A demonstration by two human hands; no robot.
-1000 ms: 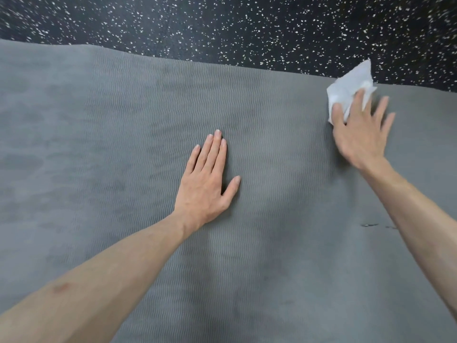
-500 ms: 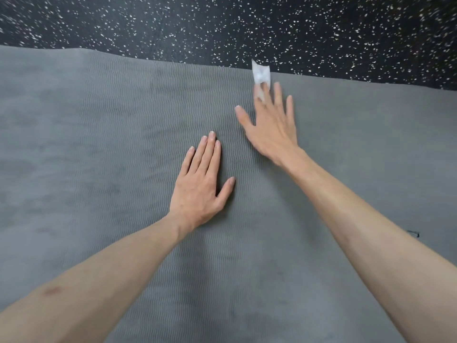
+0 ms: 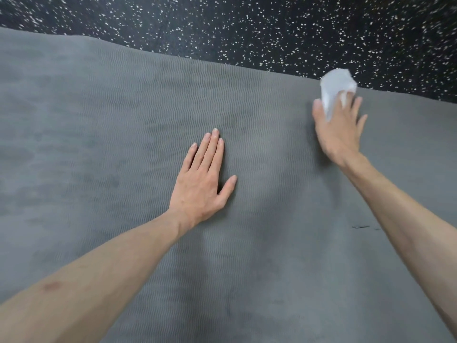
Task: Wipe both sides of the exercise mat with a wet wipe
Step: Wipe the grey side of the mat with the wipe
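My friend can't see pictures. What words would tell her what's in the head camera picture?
A person's right hand presses a white wet wipe against the far edge of a gray exercise mat, fingers spread. The left hand lies flat on the middle of the mat. Beyond the mat is a black floor with white specks.

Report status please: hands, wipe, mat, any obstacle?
Left hand flat on mat, fingers straight. Right hand pressing wipe at mat's far edge. No obstacle visible.
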